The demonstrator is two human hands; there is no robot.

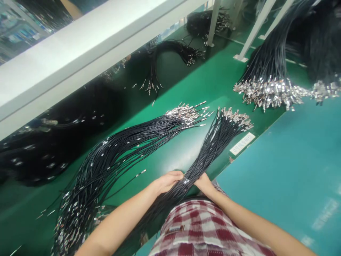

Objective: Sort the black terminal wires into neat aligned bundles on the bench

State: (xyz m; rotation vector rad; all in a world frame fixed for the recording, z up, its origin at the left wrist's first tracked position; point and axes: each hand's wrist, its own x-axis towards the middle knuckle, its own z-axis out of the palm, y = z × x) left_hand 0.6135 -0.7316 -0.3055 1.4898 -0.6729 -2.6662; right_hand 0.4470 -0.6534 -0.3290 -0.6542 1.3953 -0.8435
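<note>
A bundle of black cables point(205, 156) with silvery metal ends runs from the bench toward my body. My left hand point(169, 180) grips it from the left side, fingers reaching under the strands. From the right, my right hand point(204, 183) closes around the same bundle, its fingers mostly hidden beneath. The bundle's metal ends fan out at the far end, above the green surface. To the left lies a larger curved bundle of black cables point(114, 145), its ends pointing up and right. One loose cable point(137, 175) sticks out from that bundle.
A white rail point(87, 46) crosses the upper left above the green bench top point(215, 81). Thick cable bundles point(271, 81) hang at the upper right. A white label point(242, 143) sits on the bench edge. More cables point(170, 46) lie in shadow behind the rail.
</note>
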